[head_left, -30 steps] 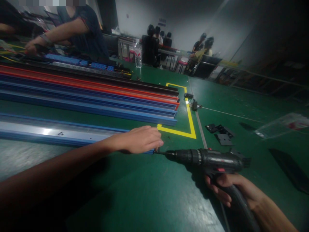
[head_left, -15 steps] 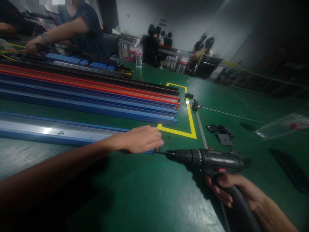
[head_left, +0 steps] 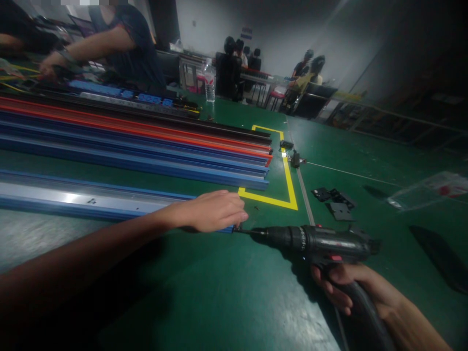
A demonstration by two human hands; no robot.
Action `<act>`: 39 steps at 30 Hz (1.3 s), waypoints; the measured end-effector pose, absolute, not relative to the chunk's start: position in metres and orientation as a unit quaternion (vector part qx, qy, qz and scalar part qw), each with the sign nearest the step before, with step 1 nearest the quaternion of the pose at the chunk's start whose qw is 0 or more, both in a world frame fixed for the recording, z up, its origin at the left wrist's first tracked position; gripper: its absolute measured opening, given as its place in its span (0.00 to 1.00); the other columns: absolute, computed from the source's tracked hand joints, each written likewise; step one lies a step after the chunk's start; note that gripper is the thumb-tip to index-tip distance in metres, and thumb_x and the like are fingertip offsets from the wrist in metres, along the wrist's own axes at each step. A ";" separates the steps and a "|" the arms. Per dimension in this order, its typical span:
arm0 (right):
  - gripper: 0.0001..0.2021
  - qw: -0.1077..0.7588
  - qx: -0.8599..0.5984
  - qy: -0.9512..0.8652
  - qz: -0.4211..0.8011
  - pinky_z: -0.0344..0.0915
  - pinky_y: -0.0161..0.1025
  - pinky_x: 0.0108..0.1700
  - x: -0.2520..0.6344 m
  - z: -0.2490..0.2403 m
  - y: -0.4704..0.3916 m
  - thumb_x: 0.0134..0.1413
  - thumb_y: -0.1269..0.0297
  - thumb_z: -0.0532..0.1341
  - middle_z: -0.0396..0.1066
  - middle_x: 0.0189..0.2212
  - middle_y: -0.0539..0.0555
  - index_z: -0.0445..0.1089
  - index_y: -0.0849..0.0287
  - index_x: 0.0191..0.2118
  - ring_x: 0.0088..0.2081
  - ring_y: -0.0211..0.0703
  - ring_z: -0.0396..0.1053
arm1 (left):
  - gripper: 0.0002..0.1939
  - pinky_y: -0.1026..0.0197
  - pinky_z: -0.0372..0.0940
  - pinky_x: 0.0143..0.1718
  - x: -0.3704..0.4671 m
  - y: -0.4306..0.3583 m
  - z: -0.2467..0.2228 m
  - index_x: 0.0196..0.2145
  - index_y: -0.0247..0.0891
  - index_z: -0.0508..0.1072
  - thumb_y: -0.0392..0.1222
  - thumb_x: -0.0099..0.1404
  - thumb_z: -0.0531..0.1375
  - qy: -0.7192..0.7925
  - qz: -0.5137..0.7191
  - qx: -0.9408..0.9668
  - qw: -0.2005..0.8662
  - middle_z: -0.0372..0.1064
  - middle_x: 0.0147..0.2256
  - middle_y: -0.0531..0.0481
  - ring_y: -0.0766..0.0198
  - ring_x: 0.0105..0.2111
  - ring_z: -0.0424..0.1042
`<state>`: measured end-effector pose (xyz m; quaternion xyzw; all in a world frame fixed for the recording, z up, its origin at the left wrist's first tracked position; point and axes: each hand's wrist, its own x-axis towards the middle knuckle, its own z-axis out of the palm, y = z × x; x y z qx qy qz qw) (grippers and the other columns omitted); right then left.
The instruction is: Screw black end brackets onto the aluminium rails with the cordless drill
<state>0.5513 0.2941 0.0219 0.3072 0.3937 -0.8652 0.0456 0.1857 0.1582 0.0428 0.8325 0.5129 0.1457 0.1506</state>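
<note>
My right hand [head_left: 351,287] is wrapped round the grip of a black cordless drill [head_left: 321,242] lying level above the green table. Its long thin bit [head_left: 252,233] points left and meets the right end of a blue metal profile [head_left: 109,201] with a silver inner face. Over that end lies my left hand [head_left: 219,210], its fingers curled down round the profile. The fingertips and the exact spot where the bit touches are partly hidden.
Behind lie several long blue, orange and black profiles [head_left: 146,139]. Yellow tape [head_left: 290,185] marks the table. To the right are black plates [head_left: 340,210], a clear bottle [head_left: 427,192] on its side and a dark flat object [head_left: 438,253]. A co-worker's arm [head_left: 98,46] reaches in at upper left.
My hands and the drill hold the same place. At upper left, the co-worker's hand has shifted slightly.
</note>
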 end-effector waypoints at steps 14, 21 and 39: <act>0.12 0.052 0.275 0.371 -0.886 0.69 0.28 0.22 0.551 0.022 0.295 0.49 0.68 0.67 0.75 0.28 0.55 0.80 0.68 0.39 0.19 0.29 0.67 | 0.23 0.58 0.58 0.46 0.188 0.157 0.045 0.35 0.40 0.73 0.49 0.79 0.42 0.525 0.129 0.826 0.158 0.70 0.34 0.51 0.61 0.38 0.68; 0.12 0.045 0.282 0.375 -0.882 0.69 0.28 0.22 0.552 0.022 0.294 0.48 0.68 0.68 0.74 0.26 0.55 0.80 0.68 0.39 0.18 0.29 0.67 | 0.23 0.57 0.58 0.45 0.186 0.158 0.043 0.35 0.40 0.72 0.49 0.78 0.43 0.519 0.139 0.830 0.152 0.70 0.34 0.51 0.61 0.37 0.68; 0.12 0.044 0.310 0.383 -0.869 0.68 0.29 0.21 0.552 0.021 0.294 0.45 0.65 0.70 0.73 0.25 0.54 0.80 0.67 0.37 0.17 0.29 0.64 | 0.23 0.57 0.58 0.46 0.186 0.157 0.044 0.35 0.40 0.73 0.49 0.79 0.42 0.520 0.136 0.829 0.156 0.71 0.35 0.51 0.61 0.38 0.69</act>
